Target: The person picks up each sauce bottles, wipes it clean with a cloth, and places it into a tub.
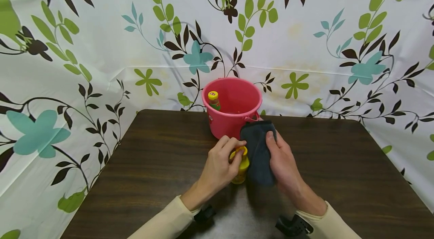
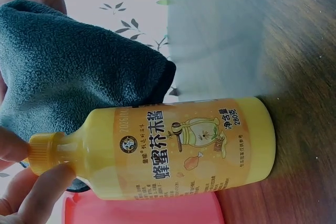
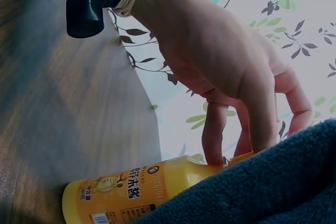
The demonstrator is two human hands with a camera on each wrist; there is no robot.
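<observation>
The left hand (image 1: 222, 158) has its grip on the top of a yellow squeeze bottle (image 2: 189, 150), fingers and thumb pinching around the orange-yellow cap (image 2: 44, 153) and neck. The bottle is roughly upright, low at the dark wood-grain worktop (image 1: 162, 152), its printed label facing the left wrist camera; whether its base touches the surface is hard to tell. The right hand (image 1: 285, 161) grips a dark blue-grey cloth (image 1: 259, 156), thumb across the front, so that it hangs just beside the bottle on the person's right. Beyond both stands a pink bucket (image 1: 225, 124), with a yellow-capped container (image 1: 214, 99) inside near its left wall. Patterned fabric (image 1: 112, 5) hangs behind the worktop.
</observation>
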